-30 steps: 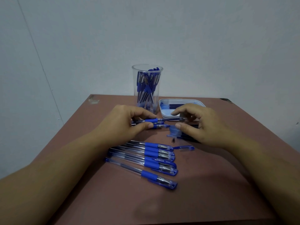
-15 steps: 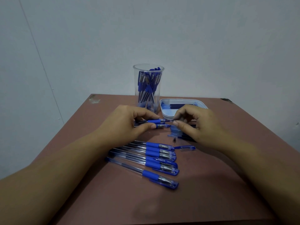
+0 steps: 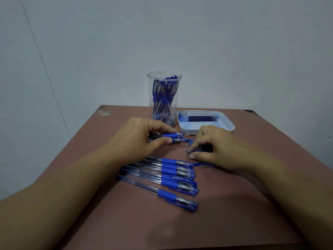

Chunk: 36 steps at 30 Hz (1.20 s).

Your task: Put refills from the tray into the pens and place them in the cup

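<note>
while two pens [image 3: 171, 135] are gripped between thumb and fingers of the left hand [image 3: 140, 141], the right hand [image 3: 218, 147] is curled over loose blue caps [image 3: 192, 151] — whether one is pinched cannot be told. refills [image 3: 200, 118] are seen in the tray [image 3: 189, 131], just beside the cup [image 3: 150, 91].

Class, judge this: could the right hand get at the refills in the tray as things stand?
Probably yes. The open tray lies just beyond the right hand, nothing between them or over the refills, though its fingers seem to pinch a cap.
</note>
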Each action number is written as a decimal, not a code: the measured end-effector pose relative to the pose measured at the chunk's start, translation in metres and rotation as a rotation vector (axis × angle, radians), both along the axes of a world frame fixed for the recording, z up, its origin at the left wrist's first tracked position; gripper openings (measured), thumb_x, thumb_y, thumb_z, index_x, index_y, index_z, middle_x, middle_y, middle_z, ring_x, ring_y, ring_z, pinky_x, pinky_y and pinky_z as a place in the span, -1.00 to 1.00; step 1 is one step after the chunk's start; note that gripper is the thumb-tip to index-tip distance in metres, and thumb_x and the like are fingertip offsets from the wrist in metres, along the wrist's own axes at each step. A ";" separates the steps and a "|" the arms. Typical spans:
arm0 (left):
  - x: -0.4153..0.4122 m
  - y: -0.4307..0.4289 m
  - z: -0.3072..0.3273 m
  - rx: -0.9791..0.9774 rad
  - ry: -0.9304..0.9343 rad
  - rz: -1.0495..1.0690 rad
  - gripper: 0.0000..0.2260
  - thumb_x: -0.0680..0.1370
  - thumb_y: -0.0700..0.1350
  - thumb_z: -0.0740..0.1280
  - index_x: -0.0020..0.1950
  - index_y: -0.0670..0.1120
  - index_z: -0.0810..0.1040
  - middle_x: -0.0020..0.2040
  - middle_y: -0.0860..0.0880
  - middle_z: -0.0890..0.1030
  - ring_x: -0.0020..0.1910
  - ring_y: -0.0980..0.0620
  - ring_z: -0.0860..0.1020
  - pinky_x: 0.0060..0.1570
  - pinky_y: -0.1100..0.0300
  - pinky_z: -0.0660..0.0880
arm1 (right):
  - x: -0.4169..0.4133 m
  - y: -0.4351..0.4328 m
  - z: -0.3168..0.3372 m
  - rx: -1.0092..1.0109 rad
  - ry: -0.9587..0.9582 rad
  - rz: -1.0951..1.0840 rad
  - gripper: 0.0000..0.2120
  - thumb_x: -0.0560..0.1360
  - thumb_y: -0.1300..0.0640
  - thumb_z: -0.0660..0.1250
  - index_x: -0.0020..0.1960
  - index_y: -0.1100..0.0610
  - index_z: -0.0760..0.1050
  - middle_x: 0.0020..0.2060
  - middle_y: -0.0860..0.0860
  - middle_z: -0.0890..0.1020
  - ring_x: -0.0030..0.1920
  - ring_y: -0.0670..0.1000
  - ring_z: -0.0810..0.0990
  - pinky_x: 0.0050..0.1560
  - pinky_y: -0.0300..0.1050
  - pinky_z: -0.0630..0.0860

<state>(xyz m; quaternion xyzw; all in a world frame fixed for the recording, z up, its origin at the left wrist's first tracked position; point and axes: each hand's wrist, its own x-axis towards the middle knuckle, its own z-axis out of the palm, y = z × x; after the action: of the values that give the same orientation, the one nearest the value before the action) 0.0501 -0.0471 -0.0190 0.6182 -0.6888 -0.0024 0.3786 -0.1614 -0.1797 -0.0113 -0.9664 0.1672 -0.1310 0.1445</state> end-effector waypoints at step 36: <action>-0.010 0.003 0.000 -0.049 0.039 -0.053 -0.78 0.48 -0.05 0.47 0.11 0.11 0.67 -0.05 0.28 0.66 -0.08 0.28 0.62 -0.04 0.23 0.59 | 0.014 0.017 -0.001 0.112 -0.461 0.064 -0.95 0.49 -0.11 0.31 -0.12 -0.23 0.54 -0.19 -0.21 0.65 -0.16 -0.15 0.62 -0.17 -0.27 0.52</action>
<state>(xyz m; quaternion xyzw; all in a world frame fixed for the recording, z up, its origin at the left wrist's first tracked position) 0.0405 -0.0442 -0.0191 0.5900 -0.6973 -0.0073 0.4068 -0.1478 -0.1630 -0.0126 -0.9062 0.1060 -0.3342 0.2365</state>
